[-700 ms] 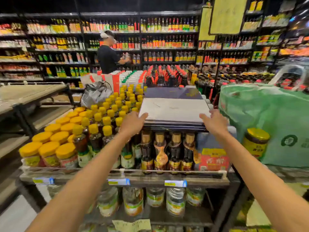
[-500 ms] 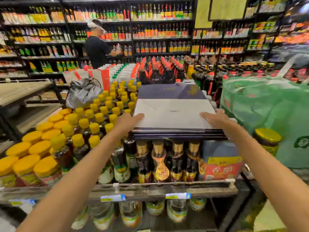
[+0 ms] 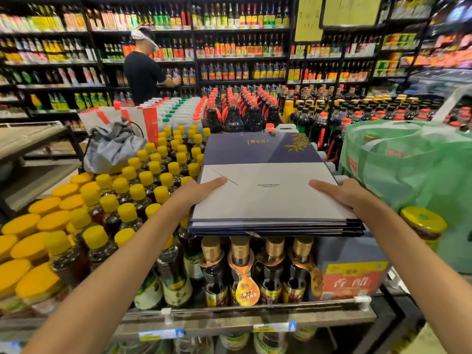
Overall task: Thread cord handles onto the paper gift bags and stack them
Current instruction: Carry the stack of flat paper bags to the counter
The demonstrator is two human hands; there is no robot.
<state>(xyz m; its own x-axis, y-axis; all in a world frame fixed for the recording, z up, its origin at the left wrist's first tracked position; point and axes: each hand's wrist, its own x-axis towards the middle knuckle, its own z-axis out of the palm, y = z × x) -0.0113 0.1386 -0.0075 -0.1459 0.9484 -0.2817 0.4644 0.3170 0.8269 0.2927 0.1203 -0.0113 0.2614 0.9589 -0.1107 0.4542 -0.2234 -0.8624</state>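
Observation:
A stack of flat folded paper gift bags, navy with a white folded base on top, lies over the bottle tops of a shop display. My left hand grips the stack's left edge, thumb laid on the white panel. My right hand grips the right edge the same way. The fingers under the stack are hidden. No cord handles show.
Yellow-capped bottles crowd the left of the display, dark sauce bottles stand under the stack. A green carrier bag sits at right, a grey bag at left. A person stands at the far shelves.
Both hands have drawn the stack of bags nearer to me and slightly upward; my thumbs now lie further onto the white panel. The camera has moved closer to the display.

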